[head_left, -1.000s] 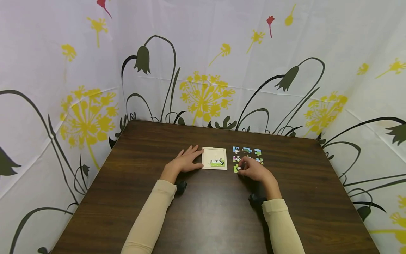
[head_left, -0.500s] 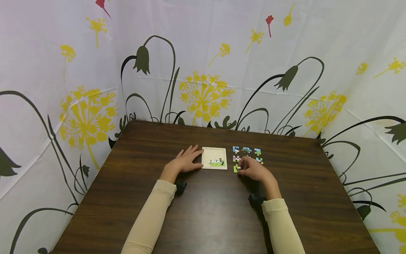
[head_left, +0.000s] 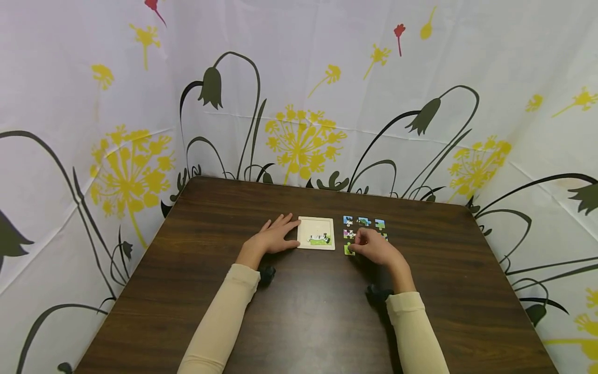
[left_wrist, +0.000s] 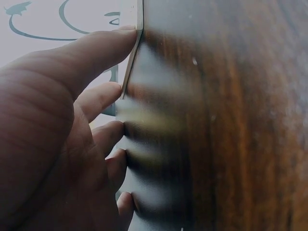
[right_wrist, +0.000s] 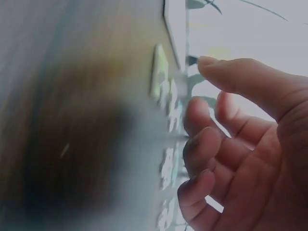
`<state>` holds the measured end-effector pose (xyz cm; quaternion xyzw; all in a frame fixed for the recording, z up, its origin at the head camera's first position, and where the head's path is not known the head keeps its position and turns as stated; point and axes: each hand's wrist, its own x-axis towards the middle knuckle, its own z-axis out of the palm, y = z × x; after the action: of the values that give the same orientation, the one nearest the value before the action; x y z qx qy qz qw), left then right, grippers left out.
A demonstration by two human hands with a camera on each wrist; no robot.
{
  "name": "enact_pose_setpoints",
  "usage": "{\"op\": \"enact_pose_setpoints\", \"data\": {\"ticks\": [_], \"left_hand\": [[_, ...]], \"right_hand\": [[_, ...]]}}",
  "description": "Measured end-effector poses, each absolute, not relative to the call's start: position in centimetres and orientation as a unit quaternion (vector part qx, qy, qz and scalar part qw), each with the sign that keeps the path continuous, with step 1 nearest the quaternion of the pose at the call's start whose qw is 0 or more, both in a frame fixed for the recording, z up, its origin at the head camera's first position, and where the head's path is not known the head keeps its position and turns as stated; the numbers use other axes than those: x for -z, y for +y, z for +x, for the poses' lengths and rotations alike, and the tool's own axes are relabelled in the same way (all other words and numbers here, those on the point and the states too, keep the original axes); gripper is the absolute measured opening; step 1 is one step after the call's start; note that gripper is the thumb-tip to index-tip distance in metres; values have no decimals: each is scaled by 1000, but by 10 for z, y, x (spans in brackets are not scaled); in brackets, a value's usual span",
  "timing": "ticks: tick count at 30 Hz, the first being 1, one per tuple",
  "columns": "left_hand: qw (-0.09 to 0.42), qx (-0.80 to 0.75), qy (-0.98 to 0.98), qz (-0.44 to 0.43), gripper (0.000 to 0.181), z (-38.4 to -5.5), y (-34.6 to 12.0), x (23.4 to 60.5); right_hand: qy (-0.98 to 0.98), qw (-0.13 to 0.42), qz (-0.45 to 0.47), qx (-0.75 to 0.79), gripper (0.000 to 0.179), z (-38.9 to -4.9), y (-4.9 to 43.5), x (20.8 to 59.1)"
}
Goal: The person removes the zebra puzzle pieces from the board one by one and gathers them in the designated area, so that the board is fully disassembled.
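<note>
A square, pale puzzle tray (head_left: 315,226) lies on the table, with a green, black and white piece (head_left: 320,239) in its lower right part. Against the tray's left edge rest the thumb and index finger of my left hand (head_left: 272,239), the other fingers spread on the tabletop. To the right of the tray, several jigsaw pieces (head_left: 364,221) are laid out in rows. My right hand (head_left: 377,249) is over the lower rows and hides some of them. Its thumb is right at a green piece (head_left: 348,250). In the right wrist view, nothing shows between its loosely bent fingers (right_wrist: 202,144) and thumb.
The dark wooden table (head_left: 308,311) reaches back to a white curtain (head_left: 299,78) printed with flowers. Black wrist cameras (head_left: 267,276) sit at both cuffs.
My right hand has risen slightly, and its fingertips have shifted a little away from the green piece at lower left. The left hand and the tray have stayed in place.
</note>
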<state>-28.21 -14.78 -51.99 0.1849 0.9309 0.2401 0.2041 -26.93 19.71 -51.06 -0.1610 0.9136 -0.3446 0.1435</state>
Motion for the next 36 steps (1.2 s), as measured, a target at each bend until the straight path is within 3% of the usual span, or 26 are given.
{"op": "enact_pose_setpoints", "data": {"ticks": [6, 17, 29, 36], "left_hand": [[206, -235, 931, 186, 76, -283, -147, 521], [222, -253, 924, 181, 77, -285, -146, 516], [215, -259, 925, 177, 80, -295, -150, 538], [207, -260, 924, 191, 82, -292, -150, 536]], "right_hand": [[911, 131, -185, 345, 17, -274, 170, 500], [921, 162, -208, 288, 30, -284, 117, 501], [920, 147, -214, 295, 29, -286, 98, 510], [903, 165, -238, 317, 27, -289, 94, 515]]}}
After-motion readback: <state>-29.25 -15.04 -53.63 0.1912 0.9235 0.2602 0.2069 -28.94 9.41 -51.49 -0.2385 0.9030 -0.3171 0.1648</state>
